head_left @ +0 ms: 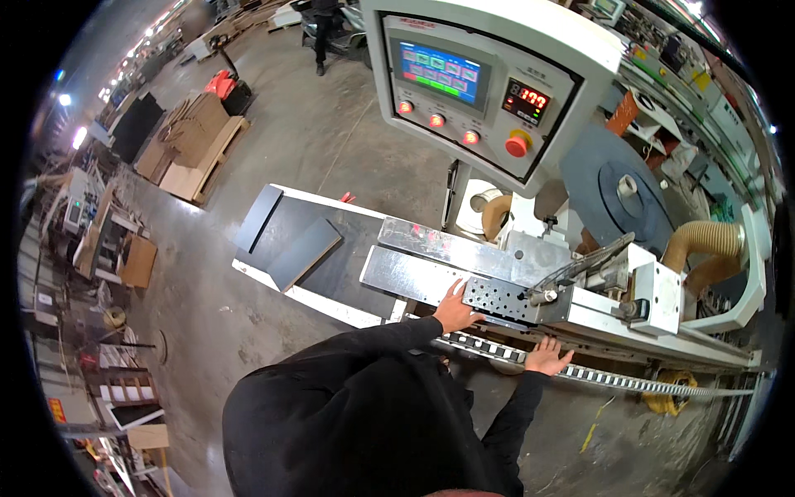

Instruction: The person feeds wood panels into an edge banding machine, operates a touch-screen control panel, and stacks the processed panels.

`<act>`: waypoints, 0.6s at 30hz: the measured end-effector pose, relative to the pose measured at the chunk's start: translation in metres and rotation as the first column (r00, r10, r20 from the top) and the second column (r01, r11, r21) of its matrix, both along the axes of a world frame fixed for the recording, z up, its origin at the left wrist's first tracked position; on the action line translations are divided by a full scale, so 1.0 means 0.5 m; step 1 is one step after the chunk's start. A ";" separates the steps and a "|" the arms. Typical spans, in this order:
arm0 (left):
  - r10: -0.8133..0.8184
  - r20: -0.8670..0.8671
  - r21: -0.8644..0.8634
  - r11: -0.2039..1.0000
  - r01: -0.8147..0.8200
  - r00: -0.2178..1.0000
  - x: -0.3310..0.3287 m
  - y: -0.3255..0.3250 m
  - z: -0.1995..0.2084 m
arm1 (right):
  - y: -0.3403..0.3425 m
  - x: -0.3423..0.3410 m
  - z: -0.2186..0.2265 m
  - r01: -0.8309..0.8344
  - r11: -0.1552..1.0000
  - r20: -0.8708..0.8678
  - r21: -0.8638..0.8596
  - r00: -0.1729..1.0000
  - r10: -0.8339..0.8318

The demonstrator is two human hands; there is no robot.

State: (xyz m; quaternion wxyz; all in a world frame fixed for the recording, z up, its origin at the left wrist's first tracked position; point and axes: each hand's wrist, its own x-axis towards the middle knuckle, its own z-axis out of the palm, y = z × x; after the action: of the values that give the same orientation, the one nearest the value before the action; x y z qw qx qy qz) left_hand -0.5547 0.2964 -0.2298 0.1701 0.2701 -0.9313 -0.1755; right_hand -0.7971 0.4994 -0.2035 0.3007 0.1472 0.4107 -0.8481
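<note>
My left hand [455, 309] lies at the near edge of a shiny metal plate [410, 273], fingers stretched and thumb apart, right beside a black perforated block [499, 300]. Further right, my right hand [546, 357] is spread with its palm toward a roller rail [489, 347] along the machine's front. Neither hand shows a thing held. Whether a dark strip under the perforated block is a workpiece I cannot tell. Two dark panels, a narrow one [258, 219] and a wider one [305, 253], rest on the belt table [358, 242] to the left.
Above the machine stands a control box [489, 50] with a lit screen, glowing buttons and a red emergency stop [517, 146]. A large grey reel [621, 190] and a ribbed hose [704, 240] are at the right. Stacked boards [195, 137] on a pallet stand left; a person [323, 33] is far off.
</note>
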 end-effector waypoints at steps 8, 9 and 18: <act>-0.035 -0.019 0.053 0.998 0.035 0.999 -0.019 -0.044 0.014 | 0.095 -0.108 -0.209 0.081 0.826 -0.569 0.558 0.761 0.310; -0.022 0.089 0.048 0.999 0.017 0.996 0.025 -0.060 0.033 | 0.075 -0.044 -0.198 0.081 0.790 -0.648 0.608 0.625 0.434; 0.652 -0.048 -0.075 0.753 -0.653 0.757 0.586 -0.290 0.111 | 0.031 0.190 -0.087 0.315 0.188 -0.192 0.930 -0.018 0.981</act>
State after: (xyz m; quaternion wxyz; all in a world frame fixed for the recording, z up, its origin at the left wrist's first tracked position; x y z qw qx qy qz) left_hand -0.2618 0.1516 -0.1744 0.2409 0.5683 -0.7839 -0.0671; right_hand -0.7021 0.5149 -0.2468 0.1137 -0.4438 0.8745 -0.1593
